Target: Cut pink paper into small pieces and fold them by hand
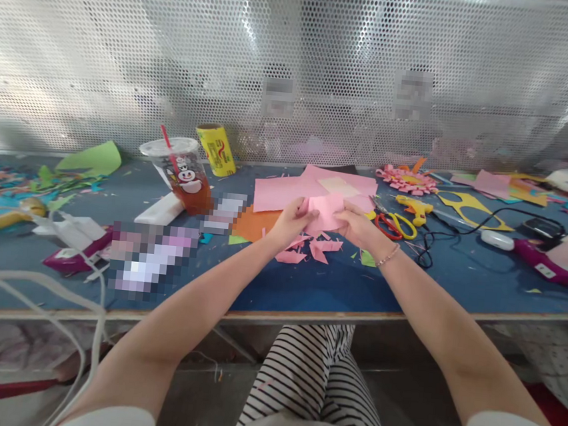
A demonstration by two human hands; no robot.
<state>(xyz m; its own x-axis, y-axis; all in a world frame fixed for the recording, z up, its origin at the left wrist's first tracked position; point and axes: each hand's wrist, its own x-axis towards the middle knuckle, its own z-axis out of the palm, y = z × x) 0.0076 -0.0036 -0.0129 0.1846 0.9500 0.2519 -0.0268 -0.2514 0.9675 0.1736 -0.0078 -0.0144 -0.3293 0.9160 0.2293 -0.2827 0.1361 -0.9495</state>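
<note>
Between my two hands is a small piece of pink paper (325, 211), held just above the table. My left hand (294, 219) pinches its left side, thumb on top. At the right side, my right hand (359, 224) grips it too, a bracelet on that wrist. Pink paper scraps (325, 249) lie on the table below the hands. Behind them rest larger pink sheets (278, 194), with an orange sheet (254, 223) partly under them. Scissors (403, 226) with red and yellow handles lie just right of my right hand.
A drink cup (186, 180) with a red straw and a yellow can (217, 149) stand at back left. A yellow glue gun (415, 211) and black cable (429, 237) lie right. A perforated metal panel (324, 56) rises behind the blue table (266, 292).
</note>
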